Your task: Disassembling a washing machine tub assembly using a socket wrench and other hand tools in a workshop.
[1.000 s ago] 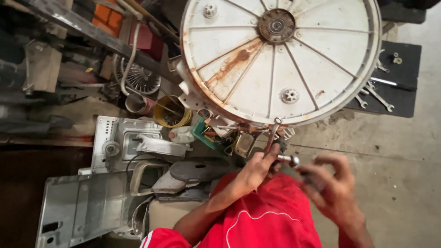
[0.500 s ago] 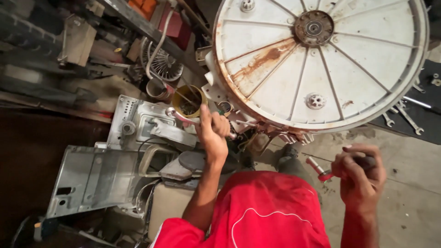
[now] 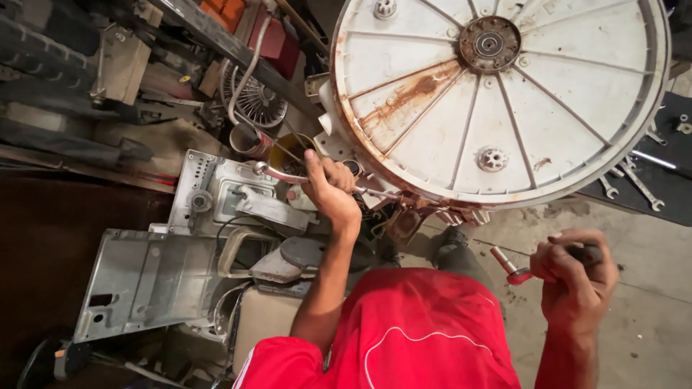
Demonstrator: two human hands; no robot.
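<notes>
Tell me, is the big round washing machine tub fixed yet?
Not yet. Done: the white tub is already out, with its rusty underside facing the camera. In hand: the left hand lifts a metal wrench beside a yellow tin; the right hand holds a red-tipped tool. Left: loose grey panels and spanners lie around.

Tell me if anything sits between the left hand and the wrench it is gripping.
Nothing visible does. The left hand is closed directly around the shaft of the metal wrench, beside the white drum. The right hand holds a red-tipped tool apart.
</notes>
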